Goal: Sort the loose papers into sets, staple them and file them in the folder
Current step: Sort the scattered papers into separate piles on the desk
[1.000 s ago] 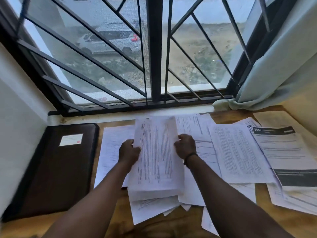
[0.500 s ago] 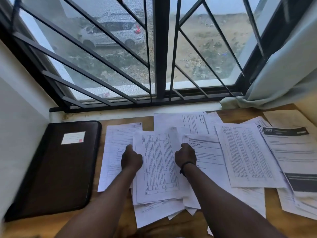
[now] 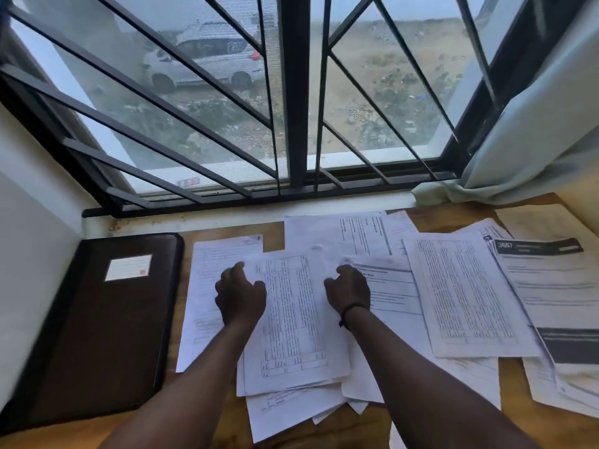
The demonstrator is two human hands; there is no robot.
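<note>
A stack of printed table sheets [image 3: 296, 322] lies flat on the wooden table [image 3: 512, 384], on top of other loose papers. My left hand [image 3: 240, 296] grips the stack's left edge with curled fingers. My right hand [image 3: 348, 291], with a dark band at the wrist, grips the right edge the same way. A closed dark brown folder [image 3: 97, 345] with a white label [image 3: 128, 267] lies to the left of the papers, apart from both hands. No stapler is in view.
More loose sheets spread to the right: a table page [image 3: 466, 293] and a page with a dark "3667" header [image 3: 551, 286]. A barred window [image 3: 291, 92] rises behind the table, with a pale curtain [image 3: 534, 134] at the right and a white wall on the left.
The stack, held upright on its edge a second ago, has come down flat onto the papers. Both hands stayed at its sides and sank with it.
</note>
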